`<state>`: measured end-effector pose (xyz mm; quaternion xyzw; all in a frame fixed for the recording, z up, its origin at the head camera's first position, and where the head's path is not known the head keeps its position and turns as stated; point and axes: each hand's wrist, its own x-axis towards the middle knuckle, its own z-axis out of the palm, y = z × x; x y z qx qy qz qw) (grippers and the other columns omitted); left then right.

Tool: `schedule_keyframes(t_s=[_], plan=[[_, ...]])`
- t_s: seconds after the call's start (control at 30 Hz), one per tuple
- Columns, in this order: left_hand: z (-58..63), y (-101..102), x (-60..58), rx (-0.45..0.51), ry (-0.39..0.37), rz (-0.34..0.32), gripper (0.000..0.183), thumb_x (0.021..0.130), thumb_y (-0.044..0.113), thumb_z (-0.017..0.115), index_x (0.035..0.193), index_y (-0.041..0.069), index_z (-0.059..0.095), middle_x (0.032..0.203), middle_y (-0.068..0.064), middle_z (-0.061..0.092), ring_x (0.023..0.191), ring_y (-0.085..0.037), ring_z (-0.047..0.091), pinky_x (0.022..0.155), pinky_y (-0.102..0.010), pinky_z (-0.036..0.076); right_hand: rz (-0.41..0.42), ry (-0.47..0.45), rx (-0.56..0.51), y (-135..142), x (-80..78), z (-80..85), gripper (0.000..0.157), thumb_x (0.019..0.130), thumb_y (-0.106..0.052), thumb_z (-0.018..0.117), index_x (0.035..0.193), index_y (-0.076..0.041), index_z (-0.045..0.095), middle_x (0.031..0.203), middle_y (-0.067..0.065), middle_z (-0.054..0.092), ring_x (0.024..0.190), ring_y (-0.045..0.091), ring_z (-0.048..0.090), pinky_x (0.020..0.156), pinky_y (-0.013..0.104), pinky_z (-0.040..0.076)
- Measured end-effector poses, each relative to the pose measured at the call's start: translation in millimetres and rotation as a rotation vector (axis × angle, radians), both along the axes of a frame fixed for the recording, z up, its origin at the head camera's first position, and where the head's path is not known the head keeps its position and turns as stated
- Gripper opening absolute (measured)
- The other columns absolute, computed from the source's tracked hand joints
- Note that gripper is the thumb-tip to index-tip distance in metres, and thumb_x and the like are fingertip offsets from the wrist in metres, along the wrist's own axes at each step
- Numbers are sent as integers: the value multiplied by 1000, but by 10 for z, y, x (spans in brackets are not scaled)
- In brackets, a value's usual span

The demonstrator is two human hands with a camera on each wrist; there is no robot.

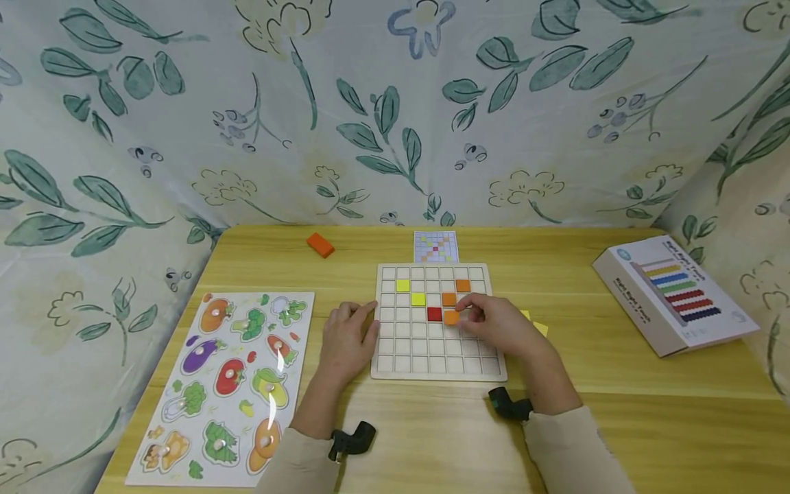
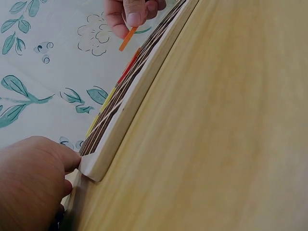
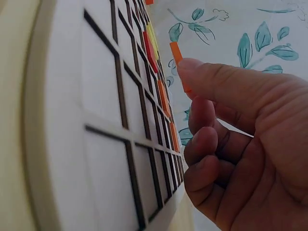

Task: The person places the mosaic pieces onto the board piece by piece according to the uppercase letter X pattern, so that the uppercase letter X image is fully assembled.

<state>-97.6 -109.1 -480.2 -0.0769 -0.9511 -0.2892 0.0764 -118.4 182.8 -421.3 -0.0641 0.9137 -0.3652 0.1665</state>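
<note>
A pale wooden grid board [image 1: 395, 348] lies on the table. Between thumb and fingertip, my right hand [image 1: 494, 326] pinches an orange square tile [image 3: 175, 50], held tilted above the board near its middle. A red tile [image 1: 435, 314] sits in a cell just left of it. Two yellow tiles [image 1: 418, 299] run diagonally up to the left, and two orange tiles [image 1: 448, 299] up to the right. My left hand [image 1: 345, 343] touches the board's left edge with index finger and thumb; its other fingers are partly hidden.
Behind the board lies a printed pattern card [image 1: 435, 247]. Loose yellow tiles [image 1: 540, 329] peek out beside the right forearm. An orange block [image 1: 320, 245] lies at the back left. A vegetable knob puzzle [image 1: 241, 357] covers the left side; a white box [image 1: 675, 295] stands at right.
</note>
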Motion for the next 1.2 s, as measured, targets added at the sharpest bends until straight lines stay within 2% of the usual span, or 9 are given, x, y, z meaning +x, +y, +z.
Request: schedule_keyframes(t_s=[0.2,0.43,0.7,1.2], plan=[[1,-1,-1,2,-4,0,38,101,28,61,137,16,66,114,-11,59,99,-28,52,93,-48,44,64,54,46,-178,34,-27,19,92,-24,76,108,-17,68,81,1,57,73,18,51,65,30,42],[-9,-5,-6,2,10,-5,38,101,27,62,137,16,66,113,-11,59,97,-28,52,92,-48,45,109,66,83,-351,65,-46,17,92,-24,76,105,-17,69,77,-1,56,71,16,50,65,30,40],[-6,-5,-8,1,9,-5,38,101,27,62,136,16,66,113,-11,60,98,-29,53,92,-48,45,98,79,102,-488,95,-68,18,92,-19,75,109,-15,70,75,-1,56,70,16,51,64,29,41],[10,0,3,-5,-5,2,39,101,28,62,137,16,66,114,-10,59,98,-27,52,92,-47,44,96,140,138,-633,130,-83,17,91,-22,77,106,-17,71,72,-6,56,68,12,50,65,29,41]])
